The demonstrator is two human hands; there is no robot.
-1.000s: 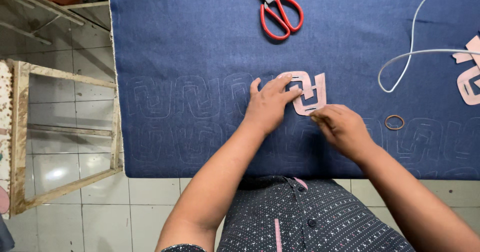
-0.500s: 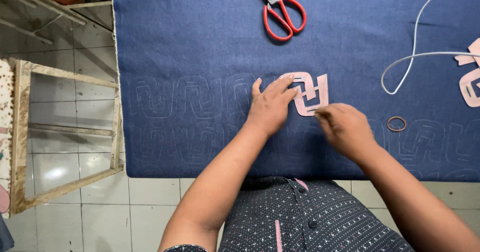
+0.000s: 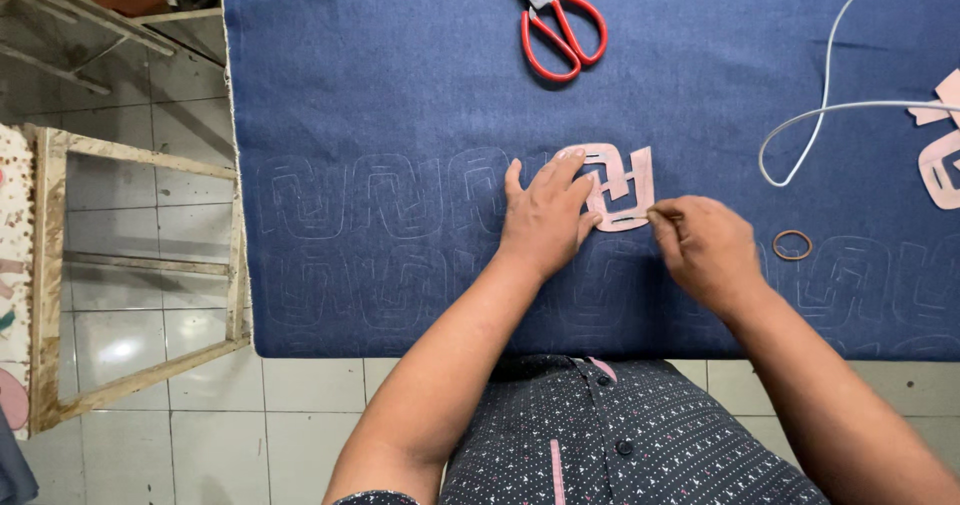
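A pink cut-out stencil point(image 3: 628, 183) lies flat on dark blue denim cloth point(image 3: 400, 85). My left hand point(image 3: 545, 215) presses down on the stencil's left part with fingers spread. My right hand point(image 3: 705, 248) pinches a small thin marking tool, its tip touching the stencil's lower right edge. Faint traced outlines of the same shape run in rows across the cloth to the left of the stencil and below it.
Red-handled scissors point(image 3: 555, 20) lie at the top of the cloth. A white cord point(image 3: 830, 95) curves at the right, beside more pink cut-outs point(image 3: 940, 160) and a small rubber band point(image 3: 791, 245). A wooden frame point(image 3: 140, 265) stands on the tiled floor at left.
My right hand has shifted a little along the stencil's lower right edge. My left hand stays pressed on the stencil.
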